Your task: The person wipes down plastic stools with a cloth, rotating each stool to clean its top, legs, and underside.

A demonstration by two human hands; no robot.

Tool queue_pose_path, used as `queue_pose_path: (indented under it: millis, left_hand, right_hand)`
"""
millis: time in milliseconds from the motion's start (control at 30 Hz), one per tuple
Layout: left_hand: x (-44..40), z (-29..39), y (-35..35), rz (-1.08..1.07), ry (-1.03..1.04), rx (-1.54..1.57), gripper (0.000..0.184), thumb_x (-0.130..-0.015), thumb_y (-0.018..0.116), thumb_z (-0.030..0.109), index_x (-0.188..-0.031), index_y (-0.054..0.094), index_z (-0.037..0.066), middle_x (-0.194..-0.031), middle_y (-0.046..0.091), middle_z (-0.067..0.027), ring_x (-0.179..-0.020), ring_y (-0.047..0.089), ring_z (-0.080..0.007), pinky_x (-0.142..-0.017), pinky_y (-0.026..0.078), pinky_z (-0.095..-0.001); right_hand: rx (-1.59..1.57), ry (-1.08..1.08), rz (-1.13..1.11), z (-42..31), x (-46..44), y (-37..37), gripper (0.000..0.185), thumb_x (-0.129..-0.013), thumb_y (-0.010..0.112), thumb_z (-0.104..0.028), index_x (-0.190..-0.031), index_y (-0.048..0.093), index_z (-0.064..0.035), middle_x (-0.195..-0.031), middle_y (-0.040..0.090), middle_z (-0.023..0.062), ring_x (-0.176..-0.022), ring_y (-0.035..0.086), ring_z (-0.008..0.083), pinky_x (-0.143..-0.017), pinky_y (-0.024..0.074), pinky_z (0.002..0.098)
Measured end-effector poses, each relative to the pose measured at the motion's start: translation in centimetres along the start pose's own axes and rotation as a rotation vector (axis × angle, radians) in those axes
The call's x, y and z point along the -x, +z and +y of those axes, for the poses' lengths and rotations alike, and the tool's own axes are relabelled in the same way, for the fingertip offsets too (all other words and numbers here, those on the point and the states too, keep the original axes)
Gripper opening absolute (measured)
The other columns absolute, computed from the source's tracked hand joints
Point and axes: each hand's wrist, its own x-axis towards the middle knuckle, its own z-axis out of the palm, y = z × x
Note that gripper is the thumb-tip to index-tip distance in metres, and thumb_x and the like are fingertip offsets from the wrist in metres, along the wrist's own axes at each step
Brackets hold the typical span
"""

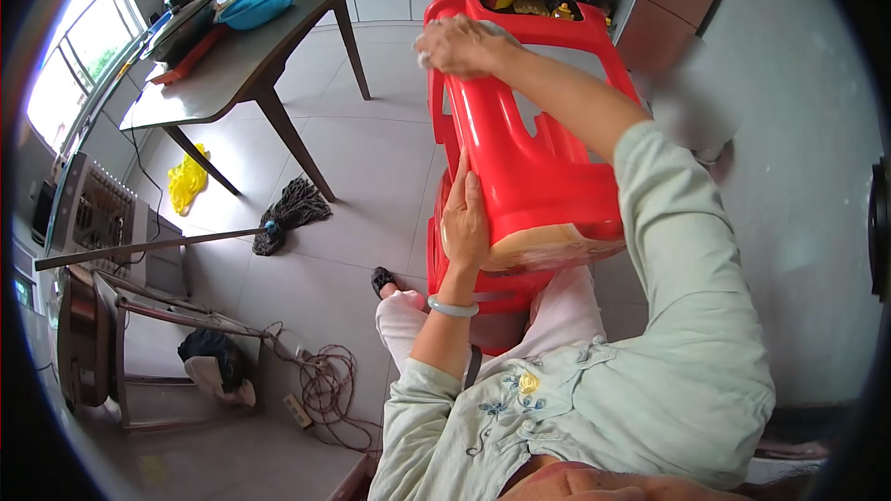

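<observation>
Here we are, up close: my right hand (455, 46) is curled over a pale cloth (422, 53), pressing it to the far end of the red plastic stool (534, 153). My left hand (464, 223) lies open along the near side, fingers stretched flat on the glossy red. And the stool, tipped sideways right in front of me, shows its printed seat facing my lap, with more red plastic (501, 295) below it! Underfoot it's pale tiled floor (380, 153) all round. Over to the left, a mop (295, 209) sprawls beside the table legs, a yellow bag (188, 178) is crumpled near them, and a brown cord (327, 390) lies tangled closer in. Across the way, the brown tabletop (251, 65) carries a blue basin (260, 4), close to the bright window (82, 56), while a grey wall (798, 176) runs down my right.
</observation>
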Motion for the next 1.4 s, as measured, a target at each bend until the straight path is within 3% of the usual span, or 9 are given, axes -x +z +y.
queue_pose_path:
  millis: [167, 467, 500, 600, 633, 733, 900, 1233, 1400]
  left_hand:
    - [-0.4, 0.6, 0.7, -0.017, -0.012, -0.207, 0.050, -0.101, 0.030, 0.048, -0.145, 0.041, 0.027, -0.116, 0.067, -0.0099, -0.088, 0.068, -0.0242, -0.068, 0.050, -0.0335]
    - [-0.5, 0.6, 0.6, -0.029, -0.032, 0.073, 0.053, -0.101, 0.036, 0.048, -0.145, 0.042, 0.018, -0.074, 0.062, -0.0036, -0.058, 0.043, -0.0103, -0.057, 0.041, -0.0307]
    - [-0.4, 1.1, 0.8, -0.027, -0.031, 0.184, 0.052, -0.102, 0.038, 0.042, -0.144, 0.043, 0.011, -0.095, 0.068, -0.0061, -0.077, 0.056, -0.0119, -0.071, 0.047, -0.0292]
    - [-0.7, 0.0, 1.2, 0.019, 0.063, 0.248, 0.050, -0.103, 0.038, 0.036, -0.143, 0.042, 0.006, -0.124, 0.062, -0.0123, -0.109, 0.058, -0.0180, -0.093, 0.044, -0.0293]
    - [-0.4, 1.0, 0.8, -0.058, -0.027, 0.370, 0.050, -0.103, 0.039, 0.034, -0.142, 0.043, 0.003, -0.142, 0.047, -0.0164, -0.131, 0.044, -0.0226, -0.107, 0.035, -0.0312]
    - [-0.1, 1.1, 0.7, -0.062, -0.033, 0.460, 0.056, -0.102, 0.041, 0.038, -0.142, 0.040, -0.002, -0.137, 0.049, -0.0165, -0.121, 0.051, -0.0211, -0.101, 0.044, -0.0335]
    - [0.4, 1.3, 0.8, -0.078, 0.002, 0.447, 0.051, -0.103, 0.039, 0.030, -0.144, 0.038, -0.001, -0.144, 0.045, -0.0160, -0.130, 0.045, -0.0220, -0.107, 0.038, -0.0331]
    - [-0.6, 0.3, 1.3, -0.045, 0.036, 0.450, 0.052, -0.104, 0.035, 0.035, -0.143, 0.040, 0.000, -0.139, 0.049, -0.0160, -0.123, 0.051, -0.0214, -0.102, 0.044, -0.0333]
    - [-0.8, -1.6, 0.2, -0.046, -0.010, 0.583, 0.048, -0.104, 0.040, 0.031, -0.140, 0.044, 0.000, -0.140, 0.048, -0.0156, -0.125, 0.049, -0.0215, -0.104, 0.042, -0.0336]
  right_hand:
    - [0.038, 0.430, 0.131, 3.1, -2.7, 1.9, 0.035, -0.092, 0.048, -0.032, -0.116, 0.062, -0.0109, -0.124, 0.057, 0.0158, -0.110, 0.057, 0.0377, -0.094, 0.0443, 0.0508]
    - [-0.096, 0.290, 0.165, -3.1, 6.6, -1.1, 0.036, -0.094, 0.048, -0.034, -0.121, 0.059, -0.0136, -0.124, 0.057, 0.0169, -0.109, 0.059, 0.0354, -0.087, 0.0495, 0.0478]
    - [-0.094, 0.292, 0.167, -3.3, 8.1, -0.9, 0.036, -0.094, 0.048, -0.034, -0.121, 0.059, -0.0136, -0.124, 0.057, 0.0169, -0.109, 0.059, 0.0354, -0.087, 0.0495, 0.0478]
    - [-0.159, -0.045, 0.311, -4.1, 13.4, -0.1, 0.033, -0.090, 0.057, -0.031, -0.119, 0.060, -0.0142, -0.121, 0.058, 0.0166, -0.105, 0.060, 0.0356, -0.083, 0.0499, 0.0484]
    - [-0.242, -0.051, 0.333, -5.1, 15.6, -0.8, 0.032, -0.088, 0.061, -0.028, -0.117, 0.061, -0.0130, -0.115, 0.059, 0.0172, -0.104, 0.060, 0.0360, -0.083, 0.0492, 0.0494]
    - [-0.249, -0.072, 0.377, -7.6, 21.8, -2.0, 0.032, -0.083, 0.067, -0.023, -0.113, 0.064, -0.0133, -0.111, 0.060, 0.0141, -0.106, 0.059, 0.0335, -0.085, 0.0462, 0.0496]
    - [-0.174, -0.076, 0.412, -10.0, 29.0, -2.5, 0.042, -0.074, 0.071, -0.017, -0.115, 0.063, -0.0200, -0.125, 0.052, 0.0047, -0.122, 0.046, 0.0267, -0.095, 0.0314, 0.0505]
    - [-0.126, 0.323, 0.700, -2.1, 31.6, 0.9, 0.032, -0.075, 0.066, -0.011, -0.106, 0.067, -0.0182, -0.120, 0.055, 0.0032, -0.114, 0.048, 0.0257, -0.092, 0.0348, 0.0436]
    - [-0.117, 0.209, 0.672, -6.2, 31.3, -0.8, 0.032, -0.070, 0.070, -0.007, -0.101, 0.068, -0.0176, -0.116, 0.057, 0.0012, -0.109, 0.049, 0.0240, -0.086, 0.0351, 0.0423]
